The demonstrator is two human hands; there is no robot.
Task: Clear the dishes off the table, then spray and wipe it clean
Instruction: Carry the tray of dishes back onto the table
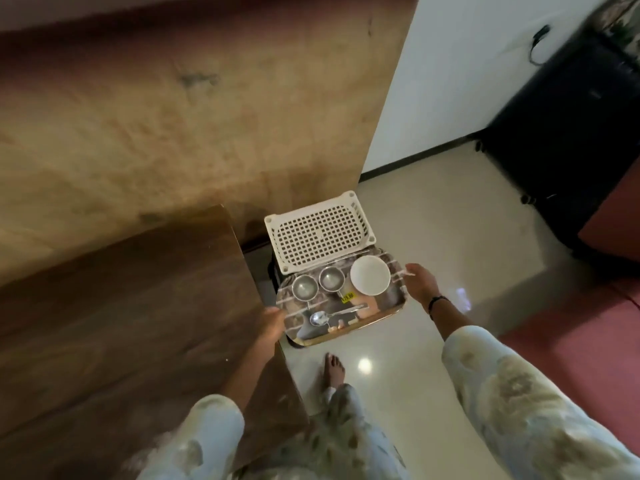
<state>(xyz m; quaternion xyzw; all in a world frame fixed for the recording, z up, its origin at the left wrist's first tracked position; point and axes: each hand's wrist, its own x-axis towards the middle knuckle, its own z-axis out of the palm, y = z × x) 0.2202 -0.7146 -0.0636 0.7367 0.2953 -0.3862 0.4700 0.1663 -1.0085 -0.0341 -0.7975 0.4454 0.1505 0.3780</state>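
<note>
Both hands carry a printed rectangular tray (374, 308) by its short ends: the left hand (273, 323) is clamped on the near-left rim with the thumb on top, and the right hand (420, 284) meets the far-right edge with its fingers stretched along it, though motion blur there makes it hard to say how firmly they close. The tray has rounded corners, a glossy surface with a brown and grey picture, and a small yellow sticker (347, 296) near its middle. On it stand two small round steel bowls (304, 287) side by side, shiny and shallow, and a plain white bowl (370, 274) to their right, smooth and matte. A steel spoon (320, 318) lies in front of the steel bowls, its oval head pointing left, its handle running right across the tray.

Tray and dishes are held above the pale polished floor (433, 237), just off the right edge of the dark wood-grain table (138, 306). Beyond the tray sits a white plastic basket (320, 237), rectangular with a square-grid perforated face. Loose patterned fabric sleeves (502, 393) cover both forearms, and a bare foot (334, 370) rests on the floor below
</note>
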